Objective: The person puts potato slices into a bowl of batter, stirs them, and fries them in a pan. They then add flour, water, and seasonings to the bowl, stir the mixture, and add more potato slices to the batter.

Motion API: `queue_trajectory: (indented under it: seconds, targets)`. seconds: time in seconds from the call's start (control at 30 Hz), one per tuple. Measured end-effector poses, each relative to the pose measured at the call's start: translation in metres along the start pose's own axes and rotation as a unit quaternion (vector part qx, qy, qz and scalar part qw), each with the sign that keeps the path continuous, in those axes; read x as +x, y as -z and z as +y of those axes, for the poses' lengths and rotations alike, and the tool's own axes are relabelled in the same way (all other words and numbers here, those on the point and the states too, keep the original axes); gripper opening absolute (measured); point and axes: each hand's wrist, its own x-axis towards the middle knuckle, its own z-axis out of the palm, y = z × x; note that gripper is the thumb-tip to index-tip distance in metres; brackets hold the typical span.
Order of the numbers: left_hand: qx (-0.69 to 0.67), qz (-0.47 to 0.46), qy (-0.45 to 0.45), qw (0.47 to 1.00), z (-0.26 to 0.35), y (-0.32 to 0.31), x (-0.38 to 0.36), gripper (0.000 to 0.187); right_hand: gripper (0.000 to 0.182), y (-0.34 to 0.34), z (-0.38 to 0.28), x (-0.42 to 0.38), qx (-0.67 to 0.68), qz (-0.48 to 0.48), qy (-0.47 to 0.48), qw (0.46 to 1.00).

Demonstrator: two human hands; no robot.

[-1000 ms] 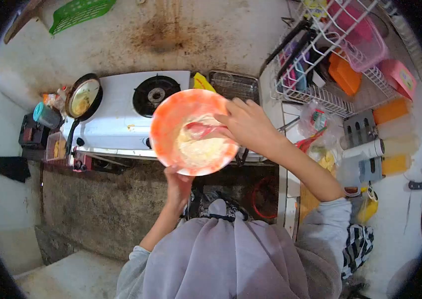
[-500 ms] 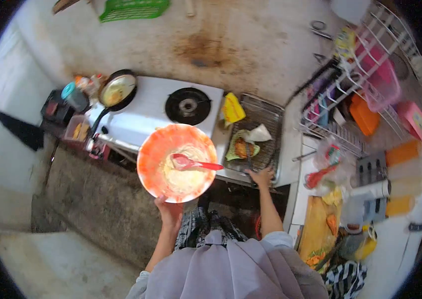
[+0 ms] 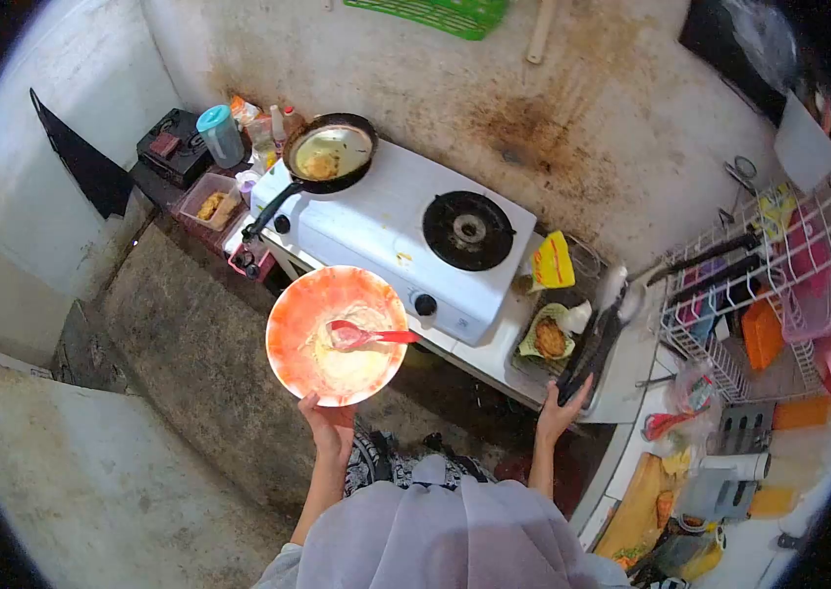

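Note:
My left hand [image 3: 329, 420] holds an orange bowl [image 3: 290, 334] from below, out in front of the stove. Pale batter and a red spoon [image 3: 366, 336] lie in the bowl. My right hand [image 3: 559, 412] grips the dark handle of long metal tongs [image 3: 600, 334], lifted over the wire tray [image 3: 533, 368]. A fried piece on paper [image 3: 549, 339] rests in that tray. A black frying pan [image 3: 329, 152] with some food sits on the left burner of the white two-burner stove [image 3: 376, 231].
A dish rack [image 3: 769, 285] with coloured plastic containers stands at the right. A cutting board [image 3: 636, 506] lies at the lower right. Jars, a blue-lidded cup [image 3: 219, 133] and a small tub [image 3: 207, 204] sit left of the stove. A yellow packet [image 3: 553, 263] leans by the right burner.
My right hand left the spoon in the bowl, reached down to the wire tray and picked up the tongs. My view swung left; the bowl stayed in my left hand.

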Motion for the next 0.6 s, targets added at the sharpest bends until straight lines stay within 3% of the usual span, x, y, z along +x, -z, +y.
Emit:
queue_trajectory:
  seconds: [0.03, 0.1, 0.17, 0.23, 0.3, 0.43, 0.6]
  targets:
    - [-0.003, -0.001, -0.002, 1.0, 0.01, 0.006, 0.013, 0.057, 0.073, -0.011, -0.033, -0.003, 0.001, -0.001, 0.004, 1.0]
    - [-0.021, -0.009, -0.017, 1.0, 0.033, 0.019, 0.041, 0.057, 0.067, -0.051, -0.098, 0.005, 0.158, -0.174, -0.026, 0.972]
    - [-0.015, 0.001, -0.034, 0.999, 0.063, 0.023, 0.067, 0.061, 0.063, -0.106, -0.129, 0.024, 0.092, -0.245, 0.1, 0.96]
    - [-0.014, 0.011, -0.048, 0.999, 0.09, 0.029, 0.094, 0.065, 0.056, -0.172, -0.166, 0.049, 0.062, -0.323, 0.115, 0.937]
    - [-0.004, 0.021, -0.093, 0.995, 0.117, 0.049, 0.12, 0.064, 0.054, -0.235, -0.212, 0.07, -0.008, -0.399, 0.078, 0.913]
    - [-0.023, 0.04, -0.101, 0.994, 0.167, 0.073, 0.156, 0.061, 0.055, -0.35, -0.248, 0.107, -0.137, -0.505, 0.05, 0.85]
    - [-0.034, 0.051, -0.132, 0.989, 0.203, 0.11, 0.193, 0.061, 0.054, -0.43, -0.264, 0.124, -0.253, -0.52, -0.033, 0.815]
